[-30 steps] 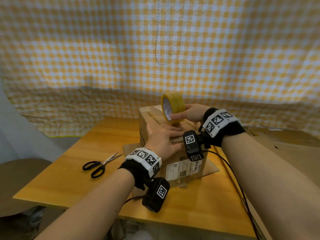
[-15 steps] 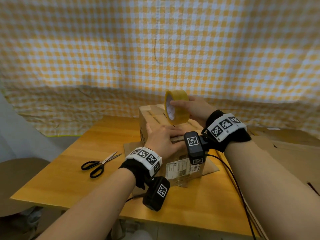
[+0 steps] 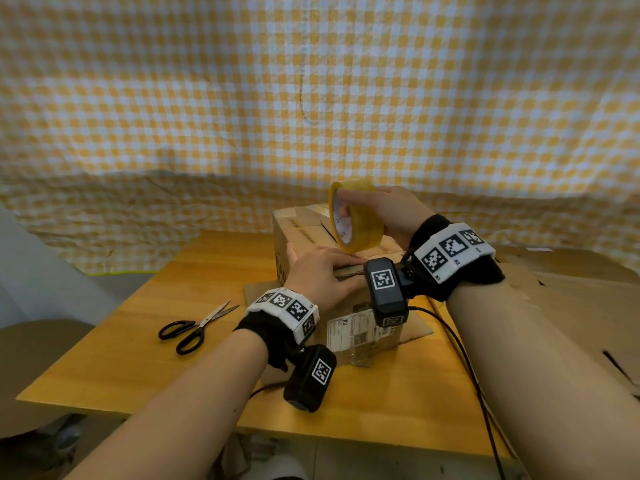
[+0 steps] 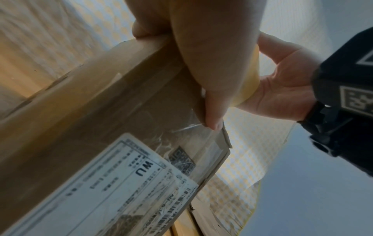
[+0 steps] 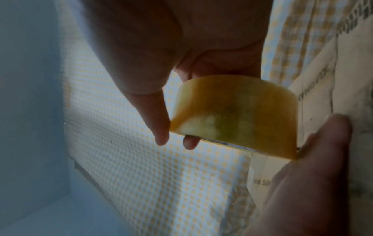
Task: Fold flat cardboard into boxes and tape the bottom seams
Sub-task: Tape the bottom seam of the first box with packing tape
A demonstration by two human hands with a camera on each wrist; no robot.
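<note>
A: Step? Taping the seam on the brown cardboard box (image 3: 346,271), which sits on the wooden counter (image 3: 138,334).
B: Right hand (image 3: 398,216) has its grip curled round the yellow tape roll (image 3: 356,220), just above the box top. Left hand (image 3: 318,271) lies flat, fingers straight, pressing the flaps.
A: Next?
B: Probably pull tape along the seam; keep the flaps pinned.

Shipping label (image 4: 113,188) print blurred; box (image 3: 304,230) top seam under left hand (image 3: 320,275).
</note>
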